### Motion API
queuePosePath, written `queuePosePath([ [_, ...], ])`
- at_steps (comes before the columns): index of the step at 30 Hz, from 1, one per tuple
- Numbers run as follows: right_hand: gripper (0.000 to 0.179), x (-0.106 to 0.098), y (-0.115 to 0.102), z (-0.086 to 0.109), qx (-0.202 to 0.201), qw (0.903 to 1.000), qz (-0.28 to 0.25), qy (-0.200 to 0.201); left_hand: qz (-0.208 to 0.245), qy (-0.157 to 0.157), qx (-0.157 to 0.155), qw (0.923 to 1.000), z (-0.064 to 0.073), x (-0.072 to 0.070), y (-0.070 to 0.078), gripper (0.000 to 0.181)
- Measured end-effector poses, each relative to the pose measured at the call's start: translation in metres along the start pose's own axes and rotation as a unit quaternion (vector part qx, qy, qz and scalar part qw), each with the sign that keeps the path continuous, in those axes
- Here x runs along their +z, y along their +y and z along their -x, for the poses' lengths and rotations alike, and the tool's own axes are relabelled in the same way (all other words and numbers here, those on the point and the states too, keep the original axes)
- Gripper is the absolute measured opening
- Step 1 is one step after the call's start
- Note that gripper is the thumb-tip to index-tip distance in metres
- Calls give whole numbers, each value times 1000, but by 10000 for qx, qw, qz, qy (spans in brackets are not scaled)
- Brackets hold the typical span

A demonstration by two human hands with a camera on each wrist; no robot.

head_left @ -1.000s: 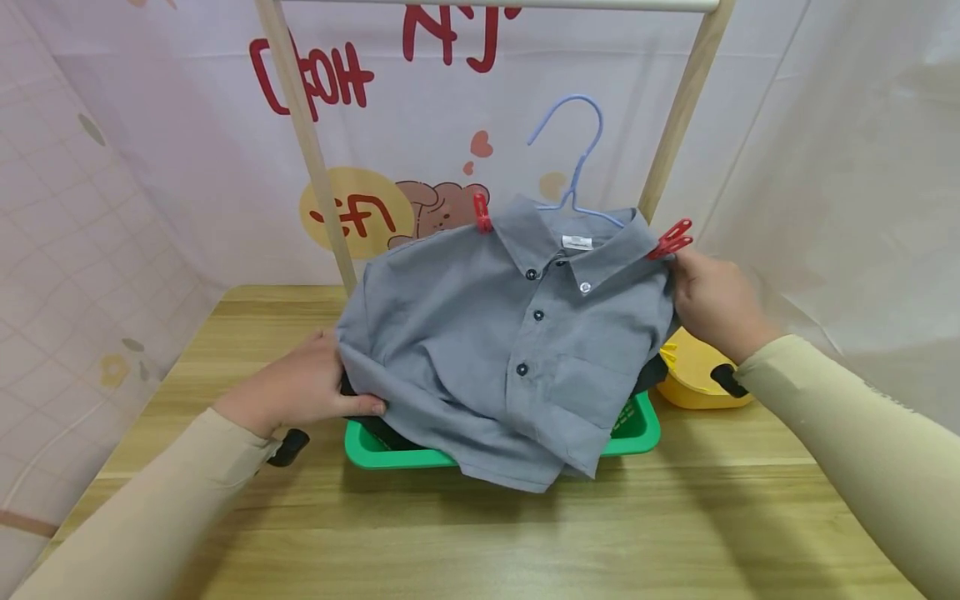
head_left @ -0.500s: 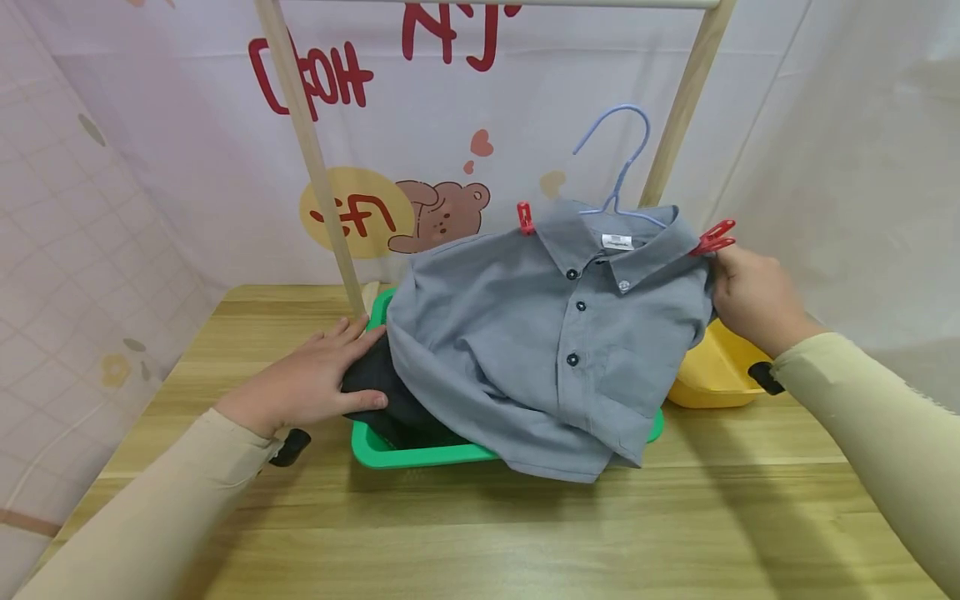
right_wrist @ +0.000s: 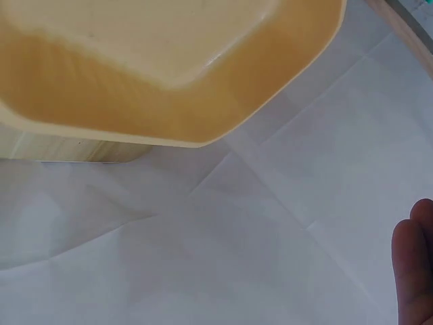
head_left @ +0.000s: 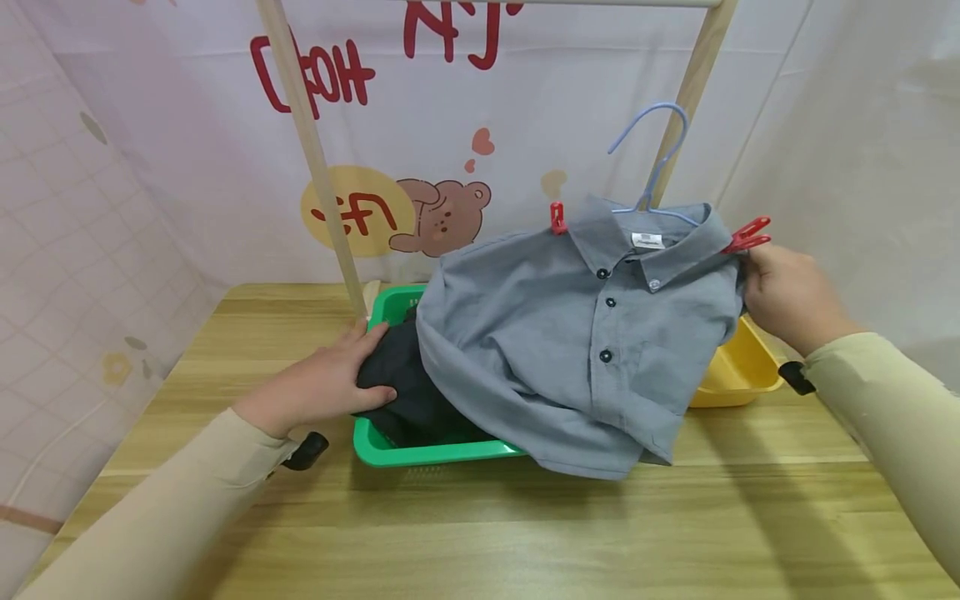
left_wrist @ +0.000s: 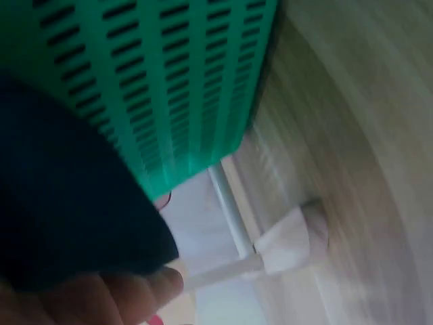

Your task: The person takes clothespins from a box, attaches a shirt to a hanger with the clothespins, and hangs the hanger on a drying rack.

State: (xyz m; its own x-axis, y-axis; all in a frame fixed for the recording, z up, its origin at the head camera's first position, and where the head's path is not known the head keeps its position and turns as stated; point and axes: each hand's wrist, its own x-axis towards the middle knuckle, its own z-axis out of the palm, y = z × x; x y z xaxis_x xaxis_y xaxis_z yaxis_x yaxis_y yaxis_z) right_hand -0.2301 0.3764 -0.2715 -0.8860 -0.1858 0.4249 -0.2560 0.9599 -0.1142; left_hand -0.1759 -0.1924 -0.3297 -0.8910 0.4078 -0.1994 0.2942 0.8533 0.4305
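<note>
In the head view, a grey button-up shirt (head_left: 525,333) hangs on a light-blue hanger (head_left: 651,192), its hook free in the air. Red clothespins sit at the shoulders, one left of the collar (head_left: 558,218), the other a clothespin (head_left: 747,236) at the right shoulder. My right hand (head_left: 798,296) grips the shirt's right shoulder beside that clothespin. My left hand (head_left: 322,379) rests on a black cloth (head_left: 408,383) at the left side of a green basket (head_left: 442,454), thumb and fingers spread apart. The right wrist view shows only some fingers (right_wrist: 414,271).
Behind the shirt, a yellow bin (head_left: 742,367) stands to the right, also a yellow bin (right_wrist: 257,88) in the right wrist view. A rack with wooden posts (head_left: 315,158) and a white bar (head_left: 570,2) stands on the wooden table (head_left: 480,533).
My right hand has carried the shirt and hanger rightward, uncovering more of the black cloth and basket. My left hand has let go of the shirt and now lies on the black cloth.
</note>
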Motion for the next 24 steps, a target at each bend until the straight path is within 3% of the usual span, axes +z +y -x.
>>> queuePosePath([
  [7, 26, 2, 7, -1, -80, 9999, 63, 33, 403, 17, -371, 9985, -2, 7, 7, 95],
  [17, 25, 0, 6, 0, -147, 9998, 56, 155, 702, 283, -203, 9969, -5, 12, 11, 83],
  [24, 24, -2, 4, 0, -104, 9999, 47, 100, 831, 365, -295, 9954, -4, 11, 14, 81],
])
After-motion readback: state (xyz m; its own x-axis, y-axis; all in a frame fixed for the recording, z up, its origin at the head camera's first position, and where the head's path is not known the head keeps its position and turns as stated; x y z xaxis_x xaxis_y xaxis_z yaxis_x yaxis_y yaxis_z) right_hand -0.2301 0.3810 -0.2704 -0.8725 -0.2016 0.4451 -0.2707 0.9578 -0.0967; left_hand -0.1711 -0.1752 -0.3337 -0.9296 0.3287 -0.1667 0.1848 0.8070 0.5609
